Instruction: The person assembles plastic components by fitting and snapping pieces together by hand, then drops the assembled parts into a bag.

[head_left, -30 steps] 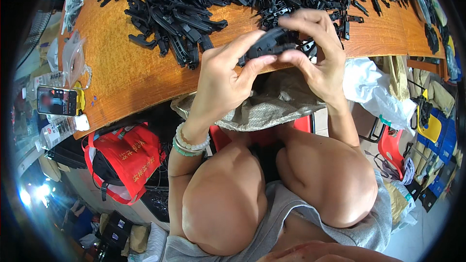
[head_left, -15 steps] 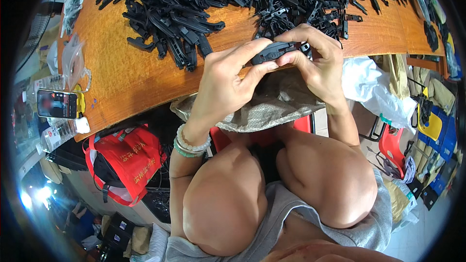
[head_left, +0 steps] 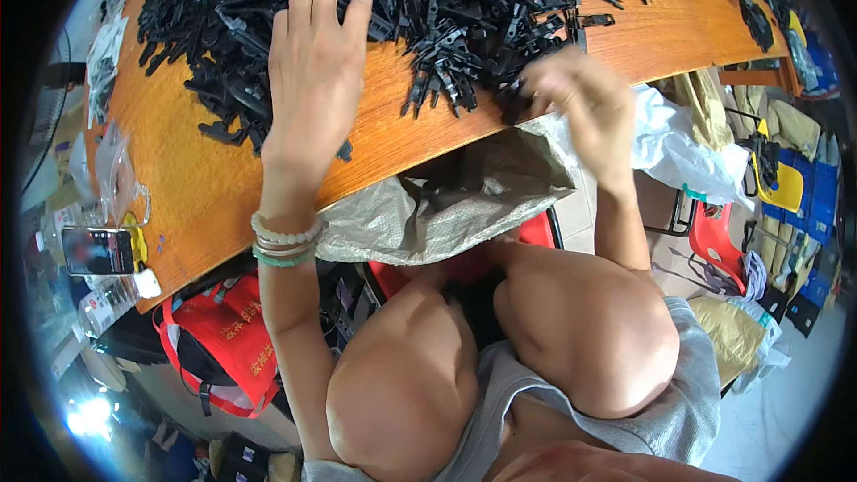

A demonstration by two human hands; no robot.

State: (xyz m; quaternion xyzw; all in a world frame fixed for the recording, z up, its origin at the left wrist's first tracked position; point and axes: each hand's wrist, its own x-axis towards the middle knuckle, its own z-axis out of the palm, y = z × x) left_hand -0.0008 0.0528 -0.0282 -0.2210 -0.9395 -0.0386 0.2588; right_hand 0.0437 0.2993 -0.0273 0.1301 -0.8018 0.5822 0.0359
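Observation:
My left hand (head_left: 317,71) is stretched out, fingers nearly straight, over the left pile of long black plastic parts (head_left: 241,0) on the wooden table. Nothing shows in its grasp. My right hand (head_left: 580,107), smeared by motion, is at the table's front edge with fingers bent. A dark plastic piece (head_left: 512,100) is at its fingertips; whether it is gripped I cannot tell. Smaller black parts (head_left: 446,62) are heaped just left of that hand. Below the edge, a grey woven sack (head_left: 446,230) hangs with its mouth open, above my knees.
On the left side of the table (head_left: 196,205) are a phone (head_left: 96,251), a plastic bottle (head_left: 107,303) and clear bags (head_left: 114,165). A red bag (head_left: 237,339) is below. A white plastic bag (head_left: 683,147) and a red chair (head_left: 719,245) are to the right.
My hands have parted. The black part both held is no longer between them. My left hand has gone left and forward onto the pile; the right has dropped slightly at the edge.

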